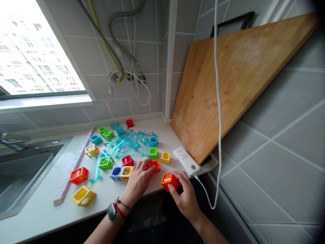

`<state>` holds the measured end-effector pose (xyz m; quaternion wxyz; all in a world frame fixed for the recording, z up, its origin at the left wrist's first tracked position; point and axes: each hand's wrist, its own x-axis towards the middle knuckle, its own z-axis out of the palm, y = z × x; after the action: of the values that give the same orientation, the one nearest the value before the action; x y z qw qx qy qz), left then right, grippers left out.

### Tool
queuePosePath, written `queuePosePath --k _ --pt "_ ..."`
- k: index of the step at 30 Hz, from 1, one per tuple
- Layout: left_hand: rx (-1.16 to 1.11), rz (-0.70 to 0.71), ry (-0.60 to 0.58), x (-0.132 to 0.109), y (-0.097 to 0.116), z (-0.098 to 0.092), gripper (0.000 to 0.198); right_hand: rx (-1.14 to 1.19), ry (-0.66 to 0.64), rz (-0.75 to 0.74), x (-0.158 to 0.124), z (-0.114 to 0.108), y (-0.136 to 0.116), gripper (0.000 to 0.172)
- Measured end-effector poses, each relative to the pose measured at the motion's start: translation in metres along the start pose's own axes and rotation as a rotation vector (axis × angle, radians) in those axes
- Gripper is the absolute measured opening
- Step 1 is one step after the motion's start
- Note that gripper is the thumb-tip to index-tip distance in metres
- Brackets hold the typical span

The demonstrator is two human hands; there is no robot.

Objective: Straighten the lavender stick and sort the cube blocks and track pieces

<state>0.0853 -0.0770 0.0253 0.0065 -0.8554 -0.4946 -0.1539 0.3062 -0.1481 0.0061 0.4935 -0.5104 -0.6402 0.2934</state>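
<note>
My left hand (138, 181) reaches over the white counter (43, 210) and its fingertips pinch an orange hollow block (154, 165). My right hand (184, 193) grips another orange cube block (169, 180) at the counter's front edge. A blue block (116, 172) and a yellow block (126, 172) lie just left of my left hand. A red block (127, 160), green blocks (106, 162) and clear turquoise track pieces (124, 144) are spread behind. A watch and bracelets sit on my left wrist.
A white power bank (186, 161) with a cable (216, 101) lies right of the blocks. A large wooden cutting board (228, 78) leans on the tiled wall. A steel sink (22, 173) is at the left, beside a long strip (73, 166).
</note>
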Motion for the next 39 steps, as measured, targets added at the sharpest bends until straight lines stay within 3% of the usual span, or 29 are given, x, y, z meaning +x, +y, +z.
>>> queuePosePath --k 3,7,13,17,23,28,32,36,39 --pt "0.024 -0.002 -0.008 0.0 -0.002 -0.001 0.038 -0.223 0.053 -0.08 0.023 0.007 0.008 0.044" --pt "0.07 0.005 0.012 -0.002 -0.005 0.002 0.043 -0.375 0.064 -0.082 0.042 0.02 0.019 0.043" --pt "0.051 0.02 0.047 -0.003 -0.005 0.003 0.044 -0.433 0.124 -0.11 0.036 0.033 0.012 0.052" --pt "-0.031 -0.003 0.073 -0.006 -0.002 -0.004 0.035 -0.358 0.162 -0.164 0.016 0.029 -0.004 0.051" --pt "-0.277 0.066 0.067 -0.029 0.017 -0.033 0.031 -0.134 -0.011 -0.2 -0.013 0.02 -0.019 0.057" --pt "-0.341 0.11 0.012 -0.052 0.029 -0.05 0.031 -0.056 -0.018 -0.172 -0.02 0.02 -0.017 0.048" --pt "-0.323 0.093 0.024 -0.061 0.026 -0.052 0.03 0.07 -0.115 -0.126 -0.017 0.021 -0.013 0.038" --pt "-0.227 0.059 0.096 -0.058 0.015 -0.052 0.026 0.108 -0.023 -0.009 -0.013 0.025 -0.004 0.03" --pt "-0.151 0.016 0.146 -0.051 0.003 -0.049 0.022 0.055 -0.001 -0.019 -0.007 0.028 0.002 0.03"
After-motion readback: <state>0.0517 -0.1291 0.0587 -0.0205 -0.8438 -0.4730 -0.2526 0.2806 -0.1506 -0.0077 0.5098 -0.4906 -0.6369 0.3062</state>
